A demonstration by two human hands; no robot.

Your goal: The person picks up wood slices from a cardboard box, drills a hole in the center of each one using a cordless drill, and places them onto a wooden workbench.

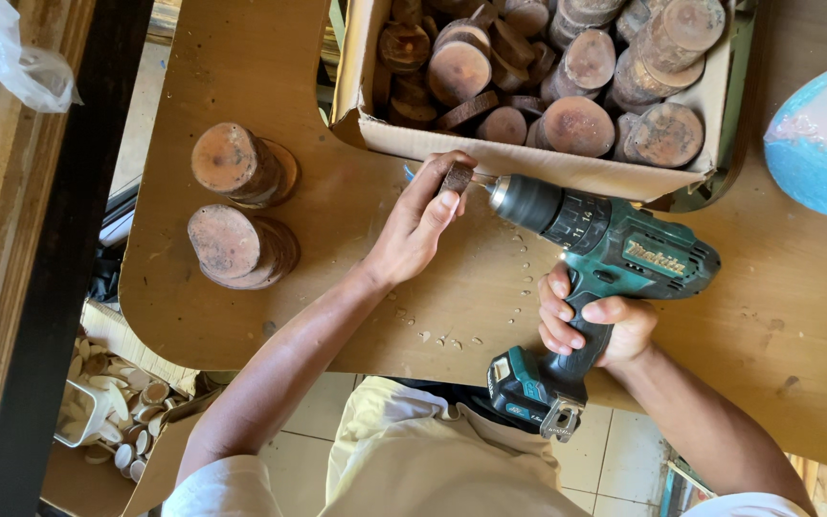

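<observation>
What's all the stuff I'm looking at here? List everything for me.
Small wooden piece: one, dark brown, pinched at the drill's tip.
Cordless drill: one, teal and black, lying sideways over the table.
Cardboard box: one, tan, top centre, full of round wood slices.
Stacks of wood slices: two, reddish brown, left on the table.
Table: one, brown board.
Plastic bag: one, clear, top left.
Left hand: holds the wooden piece.
Right hand: grips the drill's handle.
</observation>
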